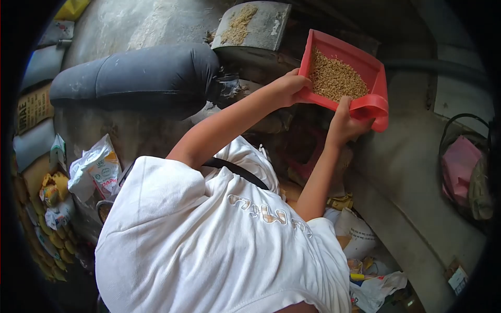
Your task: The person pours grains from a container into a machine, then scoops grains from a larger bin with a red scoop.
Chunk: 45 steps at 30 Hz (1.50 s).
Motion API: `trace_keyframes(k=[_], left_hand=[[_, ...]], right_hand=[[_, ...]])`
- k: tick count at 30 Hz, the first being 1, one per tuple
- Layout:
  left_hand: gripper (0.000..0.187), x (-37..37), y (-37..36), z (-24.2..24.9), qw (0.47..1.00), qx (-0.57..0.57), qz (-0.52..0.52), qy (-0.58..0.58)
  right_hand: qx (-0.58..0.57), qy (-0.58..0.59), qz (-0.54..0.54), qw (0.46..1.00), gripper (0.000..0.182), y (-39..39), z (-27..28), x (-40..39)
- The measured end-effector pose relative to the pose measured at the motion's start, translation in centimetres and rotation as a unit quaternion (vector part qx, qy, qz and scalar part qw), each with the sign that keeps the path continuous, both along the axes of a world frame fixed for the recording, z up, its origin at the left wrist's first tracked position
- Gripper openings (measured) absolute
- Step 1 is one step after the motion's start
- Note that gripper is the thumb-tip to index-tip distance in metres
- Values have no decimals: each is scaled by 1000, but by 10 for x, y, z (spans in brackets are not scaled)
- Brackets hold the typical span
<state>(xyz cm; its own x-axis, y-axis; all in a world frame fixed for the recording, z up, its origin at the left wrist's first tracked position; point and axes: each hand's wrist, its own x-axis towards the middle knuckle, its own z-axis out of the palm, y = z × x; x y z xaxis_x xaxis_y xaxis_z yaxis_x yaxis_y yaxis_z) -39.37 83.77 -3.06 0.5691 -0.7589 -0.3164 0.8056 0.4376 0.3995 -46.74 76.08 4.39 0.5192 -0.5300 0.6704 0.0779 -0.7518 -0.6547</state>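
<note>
A red plastic dustpan (377, 78) is held out in front of me, at the upper right of the head view. A heap of golden-brown grain (336, 77) lies in it. My left hand (293, 88) is closed on the pan's left edge, thumb near the rim. My right hand (348, 124) grips the pan at its near side, beside the looped handle (371, 106); some of its fingers are hidden beneath. To the left of the pan, a metal chute (263, 37) carries a patch of paler grain or husk on its surface.
A dark cloth sleeve (151, 73) bulges out left of the chute. Filled sacks (34, 99) and packets line the far left. Plastic bags (378, 289) lie at lower right. A bag with pink cloth (462, 161) rests by the right edge, beyond a concrete ledge (412, 224).
</note>
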Motion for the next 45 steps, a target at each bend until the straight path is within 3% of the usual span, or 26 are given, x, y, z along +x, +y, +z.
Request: trace_keyframes(k=[15, 19, 21, 24, 45], left_hand=[[43, -8, -11, -4, 997, -23, 27, 72], [43, -8, -14, -11, 997, -3, 20, 74], [43, -9, -16, -15, 996, -9, 22, 82], [42, -10, -13, -11, 995, -13, 21, 92], [51, -16, -13, -18, 994, -45, -1, 95]], right_hand=[[-84, 46, 24, 995, 25, -20, 0, 12], [-48, 63, 19, 997, 25, -21, -3, 8], [-32, 96, 20, 995, 37, -23, -4, 7], [-64, 76, 30, 995, 38, -24, -5, 9], [-50, 91, 5, 995, 22, -16, -7, -1]])
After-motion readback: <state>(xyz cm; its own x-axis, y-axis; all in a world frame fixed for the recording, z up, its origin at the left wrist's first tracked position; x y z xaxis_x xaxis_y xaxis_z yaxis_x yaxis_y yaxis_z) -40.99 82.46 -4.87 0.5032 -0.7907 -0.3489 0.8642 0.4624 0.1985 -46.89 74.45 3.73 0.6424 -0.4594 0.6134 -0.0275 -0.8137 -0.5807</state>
